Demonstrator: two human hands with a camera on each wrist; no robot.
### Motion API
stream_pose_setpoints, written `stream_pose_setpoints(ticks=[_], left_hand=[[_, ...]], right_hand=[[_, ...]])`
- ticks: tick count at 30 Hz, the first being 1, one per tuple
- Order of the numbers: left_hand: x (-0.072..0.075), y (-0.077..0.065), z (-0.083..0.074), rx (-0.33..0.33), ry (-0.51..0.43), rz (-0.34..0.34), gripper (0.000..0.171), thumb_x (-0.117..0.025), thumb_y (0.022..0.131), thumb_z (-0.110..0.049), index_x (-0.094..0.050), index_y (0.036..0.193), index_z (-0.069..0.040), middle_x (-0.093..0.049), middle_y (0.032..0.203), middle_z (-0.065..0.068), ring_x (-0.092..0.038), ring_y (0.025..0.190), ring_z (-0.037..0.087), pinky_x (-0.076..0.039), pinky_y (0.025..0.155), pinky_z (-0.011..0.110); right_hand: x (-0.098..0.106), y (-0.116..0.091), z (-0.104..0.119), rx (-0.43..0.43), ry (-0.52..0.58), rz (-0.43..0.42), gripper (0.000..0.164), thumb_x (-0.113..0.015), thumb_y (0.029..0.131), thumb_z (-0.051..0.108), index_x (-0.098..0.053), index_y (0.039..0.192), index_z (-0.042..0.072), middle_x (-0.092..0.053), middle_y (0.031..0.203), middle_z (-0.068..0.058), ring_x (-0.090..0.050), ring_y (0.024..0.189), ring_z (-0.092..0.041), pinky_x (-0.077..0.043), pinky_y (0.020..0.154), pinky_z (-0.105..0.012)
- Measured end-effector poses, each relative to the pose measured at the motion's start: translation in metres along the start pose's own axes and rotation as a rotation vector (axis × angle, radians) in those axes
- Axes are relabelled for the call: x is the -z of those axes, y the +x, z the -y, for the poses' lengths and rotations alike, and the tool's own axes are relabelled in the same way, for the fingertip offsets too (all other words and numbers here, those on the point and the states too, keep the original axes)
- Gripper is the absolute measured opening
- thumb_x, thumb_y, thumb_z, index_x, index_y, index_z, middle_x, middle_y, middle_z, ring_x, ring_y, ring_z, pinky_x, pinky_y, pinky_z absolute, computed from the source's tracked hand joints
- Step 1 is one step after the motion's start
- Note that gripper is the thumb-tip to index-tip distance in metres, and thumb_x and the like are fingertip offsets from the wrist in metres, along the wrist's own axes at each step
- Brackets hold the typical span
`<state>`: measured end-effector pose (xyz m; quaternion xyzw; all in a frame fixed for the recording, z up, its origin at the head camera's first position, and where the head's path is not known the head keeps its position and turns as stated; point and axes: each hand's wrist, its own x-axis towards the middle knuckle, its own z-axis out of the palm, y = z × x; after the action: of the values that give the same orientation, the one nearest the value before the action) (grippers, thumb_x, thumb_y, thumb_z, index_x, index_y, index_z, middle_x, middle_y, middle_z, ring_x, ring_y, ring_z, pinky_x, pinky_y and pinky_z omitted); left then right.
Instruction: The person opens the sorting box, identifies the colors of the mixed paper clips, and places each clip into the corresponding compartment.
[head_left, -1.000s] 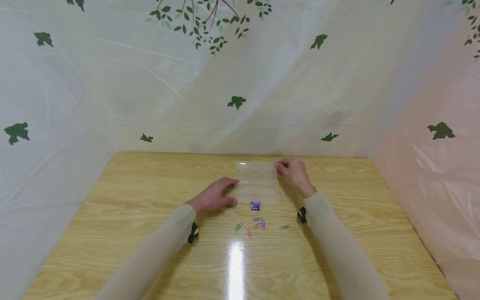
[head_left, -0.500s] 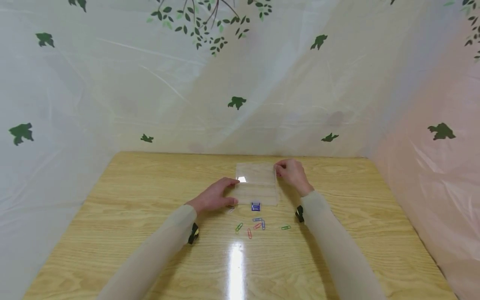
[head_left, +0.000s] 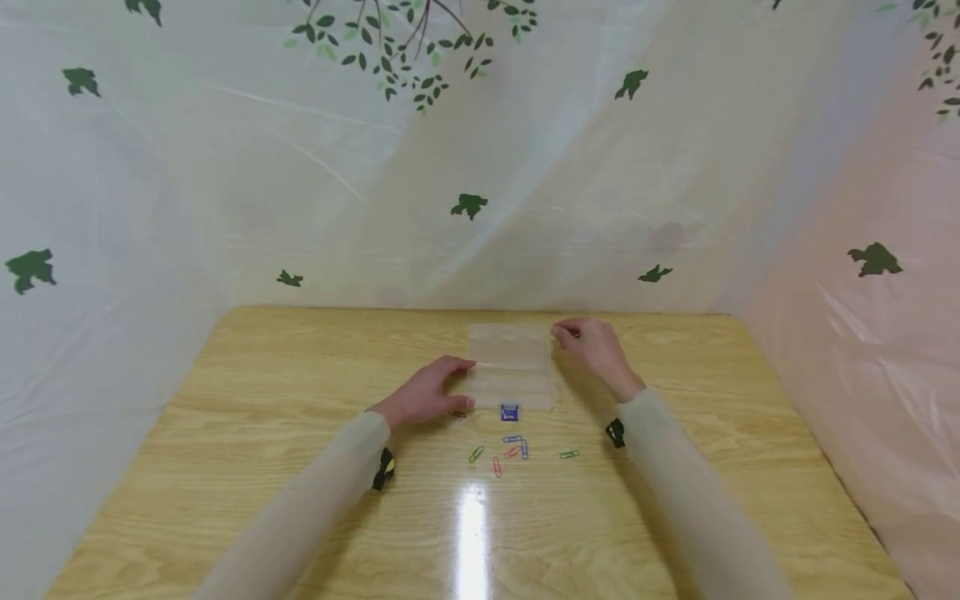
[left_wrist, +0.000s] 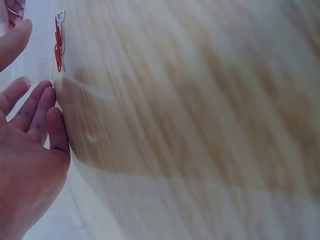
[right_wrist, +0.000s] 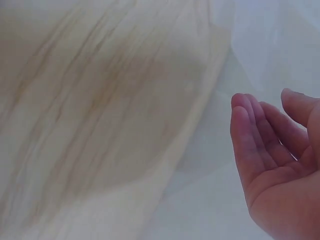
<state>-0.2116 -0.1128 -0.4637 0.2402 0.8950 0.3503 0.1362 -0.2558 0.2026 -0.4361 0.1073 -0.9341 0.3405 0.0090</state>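
Note:
A clear plastic box [head_left: 510, 383] lies with its lid [head_left: 508, 346] folded back towards the wall. My left hand [head_left: 427, 390] holds the box's left end, thumb at the front corner and fingers by the hinge side. In the left wrist view, fingertips [left_wrist: 47, 90] meet the clear edge. Just off the lid's right far corner is my right hand [head_left: 596, 350]; the right wrist view has its fingers [right_wrist: 247, 130] nearly straight, thumb apart, nothing between them. A small blue square piece [head_left: 510, 412] sits at the box's front edge.
Several paper clips lie in front of the box: green [head_left: 476, 454], red [head_left: 497, 467], blue [head_left: 524, 449] and another green one at right [head_left: 569, 454]. One pale clip [head_left: 461, 418] is beside the left thumb. A patterned sheet [head_left: 480, 250] hangs behind the wooden table [head_left: 300, 358].
My right hand has let go of the lid's corner and shifted slightly right. The left hand stays at the box, and the lid remains folded back.

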Motion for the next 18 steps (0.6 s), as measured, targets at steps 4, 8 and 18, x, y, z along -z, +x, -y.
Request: stream_pose_setpoints(ticks=[4,8,18], left_hand=[[0.001,0.0,0.001,-0.001,0.001,0.006,0.067,-0.075,0.097,-0.028,-0.046,0.154,-0.007,-0.053,0.15,0.014,-0.046,0.142,0.034,-0.033,0.12,0.049],[0.002,0.0,0.001,0.005,0.014,0.007,0.068,-0.075,0.097,-0.029,-0.046,0.154,-0.008,-0.052,0.151,0.014,-0.045,0.142,0.034,-0.033,0.12,0.049],[0.001,0.001,-0.001,0.012,0.001,0.013,0.068,-0.075,0.097,-0.03,-0.046,0.154,-0.008,-0.054,0.149,0.013,-0.047,0.141,0.033,-0.035,0.119,0.049]], right_hand=[[0.007,-0.011,0.002,0.06,-0.03,-0.005,0.034,-0.059,0.107,0.025,-0.073,0.124,0.0,-0.075,0.113,-0.017,-0.072,0.1,-0.032,-0.058,0.084,-0.047],[0.012,-0.027,0.006,0.085,-0.036,0.018,0.033,-0.061,0.106,0.024,-0.073,0.124,-0.001,-0.074,0.117,-0.017,-0.071,0.103,-0.033,-0.058,0.088,-0.049],[0.018,-0.07,0.007,0.167,-0.027,0.075,0.03,-0.067,0.103,0.023,-0.073,0.124,0.002,-0.07,0.126,-0.017,-0.068,0.112,-0.034,-0.057,0.093,-0.051]])
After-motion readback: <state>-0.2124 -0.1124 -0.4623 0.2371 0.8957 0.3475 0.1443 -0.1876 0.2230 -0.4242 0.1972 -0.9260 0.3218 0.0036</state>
